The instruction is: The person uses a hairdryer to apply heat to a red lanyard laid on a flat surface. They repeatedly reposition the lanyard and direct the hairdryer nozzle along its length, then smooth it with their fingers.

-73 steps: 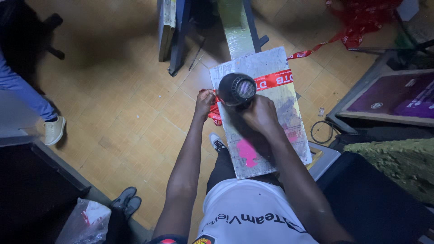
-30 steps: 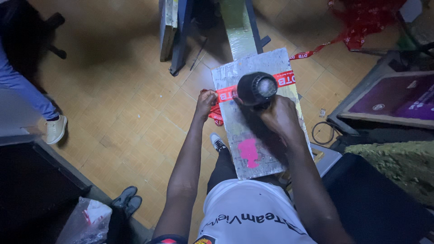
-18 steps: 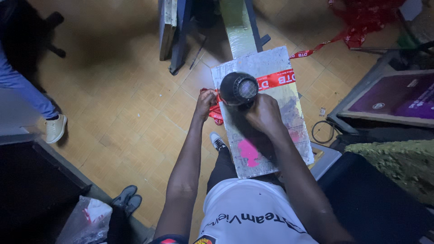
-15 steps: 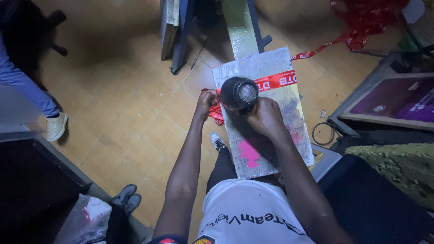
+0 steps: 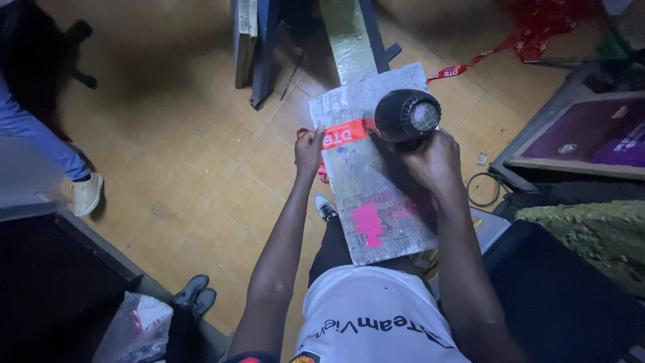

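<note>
A grey paint-stained board rests on my lap, with a pink blotch near its lower end. Across its upper part lies a red printed ribbon. My left hand pinches the ribbon's left end at the board's left edge. My right hand grips a black hair dryer, whose round rear grille faces me; it hangs over the ribbon's right part.
Another person's leg in blue trousers and a pale shoe stand at the left. Wooden frames lean at the top. More red ribbon trails at the top right. A purple framed screen sits right. A plastic bag lies bottom left.
The hair dryer has swept back and forth along the ribbon and now sits toward the board's right side. My left hand has kept its hold on the ribbon's left end.
</note>
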